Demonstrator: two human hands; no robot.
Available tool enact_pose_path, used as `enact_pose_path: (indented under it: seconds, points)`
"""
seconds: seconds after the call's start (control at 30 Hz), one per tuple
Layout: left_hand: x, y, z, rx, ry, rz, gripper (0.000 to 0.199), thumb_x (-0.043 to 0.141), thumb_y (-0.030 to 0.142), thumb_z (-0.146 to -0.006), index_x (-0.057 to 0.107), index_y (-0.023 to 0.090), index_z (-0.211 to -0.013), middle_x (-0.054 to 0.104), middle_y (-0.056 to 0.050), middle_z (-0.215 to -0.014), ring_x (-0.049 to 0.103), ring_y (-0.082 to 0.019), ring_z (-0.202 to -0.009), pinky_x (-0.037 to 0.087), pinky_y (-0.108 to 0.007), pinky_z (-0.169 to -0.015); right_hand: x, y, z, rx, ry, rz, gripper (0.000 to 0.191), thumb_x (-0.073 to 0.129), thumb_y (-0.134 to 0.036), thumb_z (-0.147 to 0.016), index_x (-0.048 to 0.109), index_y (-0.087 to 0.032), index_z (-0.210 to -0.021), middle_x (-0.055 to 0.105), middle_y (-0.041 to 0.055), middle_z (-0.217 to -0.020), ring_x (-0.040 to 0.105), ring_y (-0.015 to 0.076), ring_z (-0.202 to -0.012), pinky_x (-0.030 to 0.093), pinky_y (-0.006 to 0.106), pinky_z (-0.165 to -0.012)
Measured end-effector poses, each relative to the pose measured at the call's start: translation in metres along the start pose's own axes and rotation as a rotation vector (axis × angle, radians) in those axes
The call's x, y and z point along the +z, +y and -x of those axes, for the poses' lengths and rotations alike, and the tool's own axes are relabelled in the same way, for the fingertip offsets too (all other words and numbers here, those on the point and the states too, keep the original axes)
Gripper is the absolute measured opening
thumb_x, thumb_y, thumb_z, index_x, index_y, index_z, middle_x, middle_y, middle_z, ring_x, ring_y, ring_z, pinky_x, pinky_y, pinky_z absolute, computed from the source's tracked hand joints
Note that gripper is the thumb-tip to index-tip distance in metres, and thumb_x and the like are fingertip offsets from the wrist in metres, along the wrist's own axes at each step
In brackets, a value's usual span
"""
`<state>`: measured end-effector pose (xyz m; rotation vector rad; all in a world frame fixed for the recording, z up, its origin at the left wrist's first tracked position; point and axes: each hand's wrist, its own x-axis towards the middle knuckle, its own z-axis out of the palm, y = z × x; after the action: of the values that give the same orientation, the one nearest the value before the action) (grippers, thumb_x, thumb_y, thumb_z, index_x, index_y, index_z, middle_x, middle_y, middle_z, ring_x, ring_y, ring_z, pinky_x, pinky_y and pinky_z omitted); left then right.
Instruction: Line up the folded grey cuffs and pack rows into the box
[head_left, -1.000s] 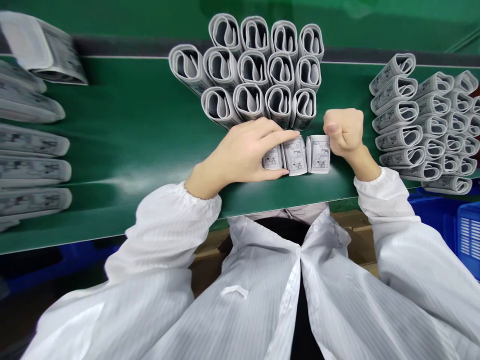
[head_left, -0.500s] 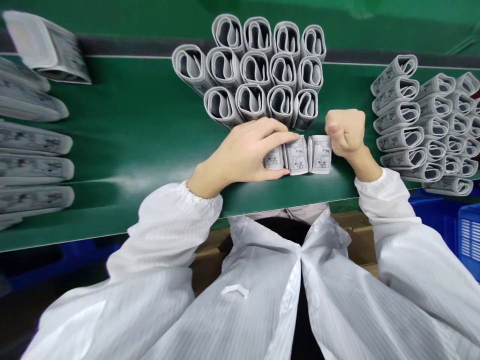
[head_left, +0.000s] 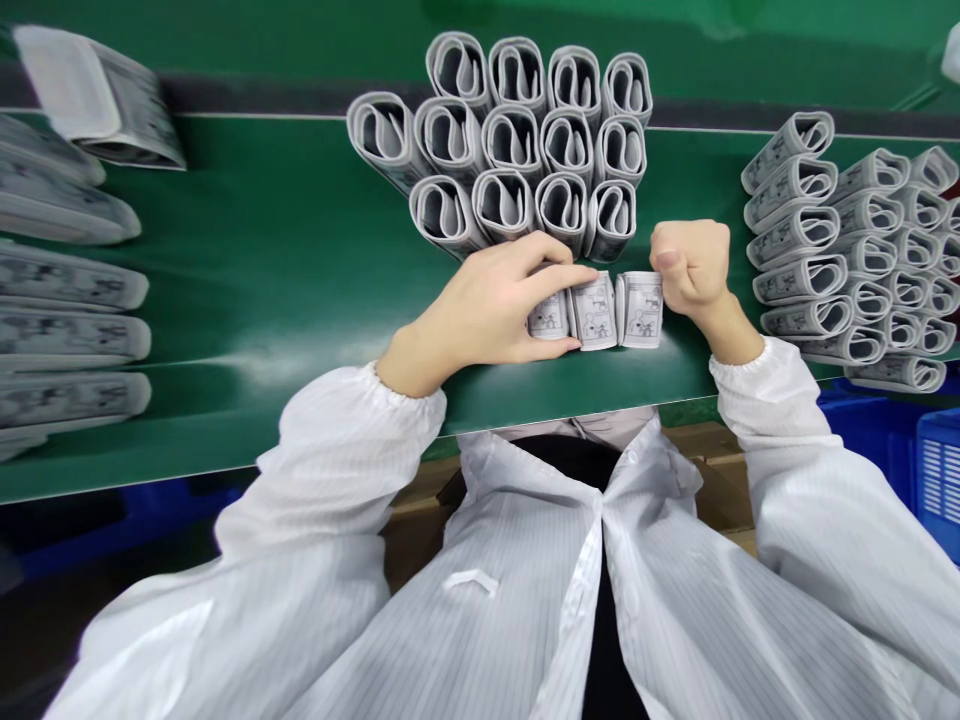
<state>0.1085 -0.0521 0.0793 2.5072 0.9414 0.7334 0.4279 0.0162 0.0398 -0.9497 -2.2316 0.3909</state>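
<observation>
Bright, soft glare on green mat (head_left: 277, 365), warped edges

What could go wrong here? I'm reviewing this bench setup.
The left hand cups a row of rolled printed bands on the green bench mat; released, they might spring open or tip. The right hand, a fist, sits close beside them, so a slip could shove them. The left fingers are also very near the packed block of rolls, which could get knocked.

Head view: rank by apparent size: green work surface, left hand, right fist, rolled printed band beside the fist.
Largest: green work surface, then left hand, then right fist, then rolled printed band. Hand versus fist is unsure: nearness to the camera.
</observation>
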Motion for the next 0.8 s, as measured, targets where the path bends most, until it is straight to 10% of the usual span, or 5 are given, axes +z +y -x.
enact_pose_path:
  seconds: [0.37, 0.6, 0.8]
  points:
    - [-0.005, 0.0, -0.005, 0.129, -0.058, -0.056, 0.049, 0.076, 0.054, -0.106, 0.075, 0.033, -0.151, 0.074, -0.012, -0.152, 0.073, -0.032, -0.128, 0.065, -0.051, -0.104, 0.001, 0.0, 0.0, -0.025, 0.03, -0.004, 0.083, 0.013, -0.084, -0.118, 0.052, -0.027, -0.071, 0.048, 0.0031, -0.069, 0.056, 0.0206, -0.068, 0.052, 0.04, -0.074]
    - [0.003, -0.004, -0.001, 0.042, 0.004, 0.023, 0.072, 0.083, 0.059, -0.098, 0.069, 0.029, -0.162, 0.079, -0.014, -0.144, 0.075, -0.034, -0.128, 0.065, -0.055, -0.109, -0.003, -0.012, -0.01, -0.192, 0.134, 0.015, 0.07, 0.015, -0.065, -0.124, 0.039, -0.027, -0.07, 0.041, 0.0005, -0.063, 0.043, 0.0186, -0.058, 0.032, 0.04, -0.062]
    - [0.004, -0.006, 0.001, 0.043, -0.009, 0.002, 0.081, 0.082, 0.061, -0.098, 0.062, 0.026, -0.169, 0.077, -0.017, -0.148, 0.075, -0.036, -0.13, 0.064, -0.055, -0.112, -0.001, -0.005, -0.004, -0.055, 0.032, 0.026, 0.08, 0.009, -0.082, -0.118, 0.043, -0.027, -0.071, 0.042, 0.002, -0.067, 0.049, 0.0202, -0.065, 0.043, 0.039, -0.069]
